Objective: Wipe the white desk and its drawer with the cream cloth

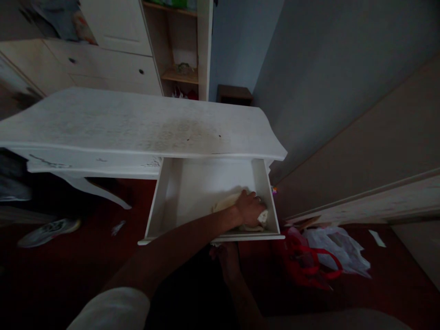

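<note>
A white drawer (206, 176) is pulled out from the white table. Reaching in from the lower left, my left hand (250, 208) presses a cream cloth (227, 201) against the drawer's bottom, near its front right corner. Bunched cloth shows on both sides of the closed fingers. My right hand (225, 256) is below and in front of the drawer's front edge, close against it. Its fingers look curled, but the dark and the drawer's edge hide what they grip, if anything.
The tabletop (113, 119) has grey smudges and a few dark specks. On the dark red floor to the right lie a red bag (302, 261) and a white plastic bag (338, 250). A shoe (50, 231) is at the left. A wall (326, 114) runs close along the right.
</note>
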Demonstrator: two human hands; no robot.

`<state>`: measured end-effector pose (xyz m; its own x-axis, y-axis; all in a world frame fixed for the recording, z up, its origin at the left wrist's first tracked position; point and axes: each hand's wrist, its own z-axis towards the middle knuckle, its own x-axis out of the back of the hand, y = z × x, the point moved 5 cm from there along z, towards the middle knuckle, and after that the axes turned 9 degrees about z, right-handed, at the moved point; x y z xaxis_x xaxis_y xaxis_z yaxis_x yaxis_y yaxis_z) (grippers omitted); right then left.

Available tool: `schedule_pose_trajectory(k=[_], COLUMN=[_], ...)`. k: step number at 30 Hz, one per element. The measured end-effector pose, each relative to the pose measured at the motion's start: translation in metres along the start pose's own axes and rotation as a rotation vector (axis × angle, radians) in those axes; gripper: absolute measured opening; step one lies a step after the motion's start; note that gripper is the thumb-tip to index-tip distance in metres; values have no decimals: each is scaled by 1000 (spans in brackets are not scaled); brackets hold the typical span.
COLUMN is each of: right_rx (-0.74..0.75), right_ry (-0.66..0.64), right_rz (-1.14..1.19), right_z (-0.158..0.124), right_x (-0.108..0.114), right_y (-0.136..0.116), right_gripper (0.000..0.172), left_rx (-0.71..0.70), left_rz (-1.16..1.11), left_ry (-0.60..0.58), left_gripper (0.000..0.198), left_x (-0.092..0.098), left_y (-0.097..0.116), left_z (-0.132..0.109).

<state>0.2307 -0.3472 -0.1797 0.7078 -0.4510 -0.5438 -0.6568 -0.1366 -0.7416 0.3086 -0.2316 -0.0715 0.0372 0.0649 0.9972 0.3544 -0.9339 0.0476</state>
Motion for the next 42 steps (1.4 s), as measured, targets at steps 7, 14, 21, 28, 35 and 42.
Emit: schedule_pose_trajectory(k=[7,14,21,28,35,42], right_rx=[9,-17,-19,-31,33,50], right_ry=[0,17,75,35,73,60], right_rz=[-9,-29,76,40,-21,-59], right_z=[0,3,4,2,5,5], right_x=[0,2,8,8,16,17], right_y=[-2,1,5,3,4,2], right_gripper=[33,37,36,34,29,28], left_rx=[180,75,-12,-59,608,950], left_rz=[-10,10,34,113,152,116], left_ry=[-50,-107,-162,-224,-97,13], left_gripper=[52,52,42,45,39,35], left_x=[1,-2,-8,-3,17,27], left_y=[-1,-23,-60,-92,-153,-195], left_z=[1,-30,-96,-146,-165,-140])
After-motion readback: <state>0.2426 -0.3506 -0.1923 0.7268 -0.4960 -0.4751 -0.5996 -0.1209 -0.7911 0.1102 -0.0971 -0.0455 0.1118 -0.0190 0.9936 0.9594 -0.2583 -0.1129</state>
